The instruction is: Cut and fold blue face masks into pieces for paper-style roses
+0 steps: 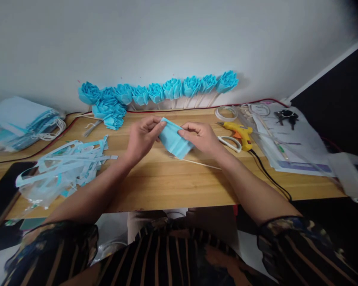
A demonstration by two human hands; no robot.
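Note:
Between my two hands, above the middle of the table, is a piece of light-blue face-mask fabric (176, 141) with its upper edge folded. My left hand (144, 135) pinches its upper left corner between thumb and fingers. On the other side, my right hand (201, 137) grips the upper right edge, thumb on top. A thin pale stick (201, 163) lies on the table just below the fabric, its left end near the fabric's lower edge. White-handled scissors (231, 143) rest beside my right wrist, partly hidden by it.
Blue fabric flowers on sticks (171, 88) lean along the wall. A yellow glue gun (238, 133), a tape roll (226, 113) and keys (287, 116) on papers lie right. Left are stacked masks (20, 121), cut strips (68, 163) and a phone (6, 192).

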